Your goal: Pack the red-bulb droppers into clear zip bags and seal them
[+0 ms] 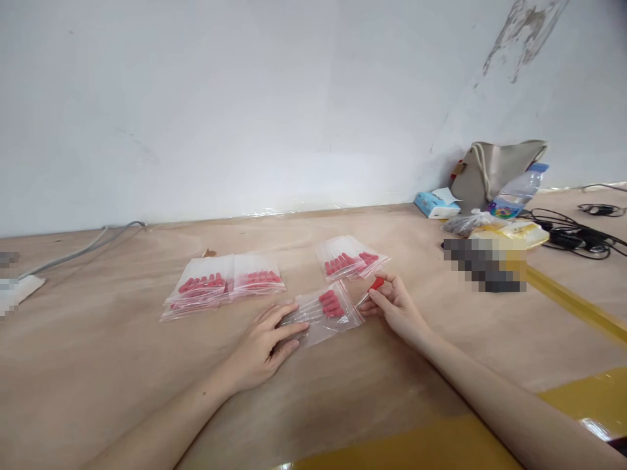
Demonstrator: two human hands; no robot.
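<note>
My left hand (269, 343) lies with its fingers spread over the closed end of a clear zip bag (318, 334). Inside that bag, several thin metal shafts point left, and their red handles (332, 303) sit near the zip opening. In my right hand (394, 307), thumb and fingers pinch a small red-handled tool with a thin metal shaft (376, 283), at the bag's open right edge. The exact kind of tool is too small to tell. Behind, filled bags with red handles lie in overlapping piles: two on the left (200, 284), (257, 277) and one further right (350, 256).
A blue tissue pack (437, 204), a beige bag (499, 173), a clear plastic container (520, 192), and black cables (571, 236) stand at the back right. A grey cable (93, 245) runs along the left. Yellow tape (568, 297) crosses the brown-covered table (122, 372); a wall rises behind.
</note>
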